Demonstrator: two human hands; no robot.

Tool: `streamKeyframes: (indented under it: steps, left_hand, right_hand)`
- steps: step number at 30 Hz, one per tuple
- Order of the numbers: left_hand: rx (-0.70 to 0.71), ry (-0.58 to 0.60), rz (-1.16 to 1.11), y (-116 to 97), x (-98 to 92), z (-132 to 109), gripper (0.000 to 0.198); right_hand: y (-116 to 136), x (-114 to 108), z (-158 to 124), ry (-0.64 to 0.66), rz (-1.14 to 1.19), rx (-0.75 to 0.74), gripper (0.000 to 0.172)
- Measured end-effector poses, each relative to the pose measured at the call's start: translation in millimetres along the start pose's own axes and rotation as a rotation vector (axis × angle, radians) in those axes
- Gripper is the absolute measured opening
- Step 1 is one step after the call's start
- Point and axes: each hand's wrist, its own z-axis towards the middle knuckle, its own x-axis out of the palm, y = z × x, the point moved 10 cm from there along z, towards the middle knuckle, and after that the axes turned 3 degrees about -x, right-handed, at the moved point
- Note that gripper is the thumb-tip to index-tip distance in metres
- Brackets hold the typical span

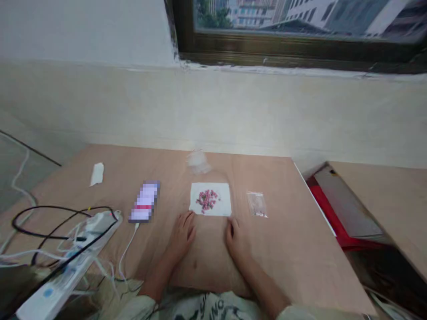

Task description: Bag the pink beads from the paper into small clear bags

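Observation:
A white sheet [195, 202] lies flat on the table, with a cluster of small pink and dark red bits [207, 200] at its middle. I cannot make out whether these are loose beads or a print. My left hand [184, 233] rests on the tabletop by the sheet's lower left corner, fingers stretched out and holding nothing. At the lower right corner lies my right hand [237, 238], its fingers loosely bent and apart, with nothing seen in them. A small clear plastic bag [257, 204] is to the right of the sheet. Behind the sheet is a blurred, see-through plastic packet [198, 162].
A phone [144, 202] with a white charging cable [128, 249] lies left of my hands. At the far left are a power strip [66, 275] and looped black cable [40, 206]. A white scrap [97, 174] sits further back. The wooden table [293, 258] meets the wall behind.

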Motion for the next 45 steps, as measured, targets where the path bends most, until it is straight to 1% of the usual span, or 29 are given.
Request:
streamKeyframes:
  steps: [6,12,16,23,33,37,45]
  left_hand:
    - [-0.027,-0.013,-0.054,0.9,-2.3,0.4,0.04]
    - [-0.115,-0.055,-0.166,8.6,-13.4,-0.5,0.035]
    - [-0.112,-0.034,-0.168,6.9,-12.9,0.7,0.031]
    - [-0.119,-0.033,-0.163,6.4,-13.6,0.9,0.028]
    - [-0.112,-0.049,-0.175,6.9,-15.1,2.2,0.028]
    - [-0.108,-0.06,-0.17,7.9,-15.1,1.8,0.028]
    - [-0.113,-0.041,-0.165,6.5,-14.6,2.7,0.028]
  right_hand:
    - [-3.5,-2.7,2.9,-0.024,0.008,0.022,0.029]
    - [-3.7,-7.9,5.1,-0.041,0.083,0.035,0.027]
    - [-4.4,-9.8,6.1,-0.038,0.097,0.054,0.028]
    - [-18.0,-15.8,5.3,-0.072,0.139,0.195,0.028]
    - [-19.4,-15.8,5.7,-0.075,0.171,0.193,0.034]
    - [-16.9,-18.9,6.1,-0.086,0.157,0.178,0.033]
    - [-14.9,-18.1,6.7,-0.058,0.163,0.167,0.029]
